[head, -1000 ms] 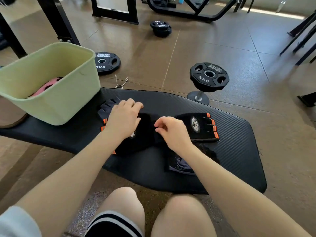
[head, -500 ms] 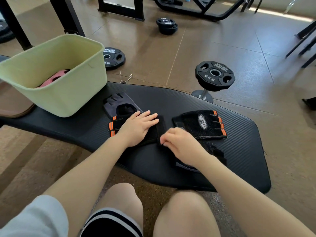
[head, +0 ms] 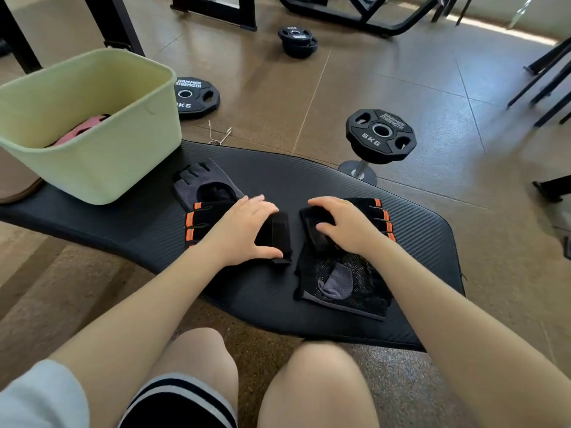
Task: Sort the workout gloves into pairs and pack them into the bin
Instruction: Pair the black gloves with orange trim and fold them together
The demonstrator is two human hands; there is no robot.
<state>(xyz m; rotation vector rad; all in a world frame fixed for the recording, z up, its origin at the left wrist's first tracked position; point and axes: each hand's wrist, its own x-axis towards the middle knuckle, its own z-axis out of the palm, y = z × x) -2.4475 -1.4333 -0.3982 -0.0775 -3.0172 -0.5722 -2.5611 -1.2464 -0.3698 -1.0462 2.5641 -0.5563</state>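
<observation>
Orange-trimmed gloves sit under both my hands on the mat. My left hand lies on the left orange glove, fingers spread over it and thumb hooked at its strap end, more pressing than gripping. My right hand rests on the right orange glove, fingers bent onto its cuff; whether it truly pinches the fabric I cannot tell. The two gloves lie just apart, cuffs facing each other.

One grey glove lies beyond my left hand, tucked partly under the orange one; the other grey glove, palm mesh up, lies nearer me, under my right wrist. My bin stands at the mat's left end with something pink already inside.

I judge this the pairing step for the orange set. Next I should stack one on the other, grip both together, and carry them left into the bin without dragging the grey ones along.
</observation>
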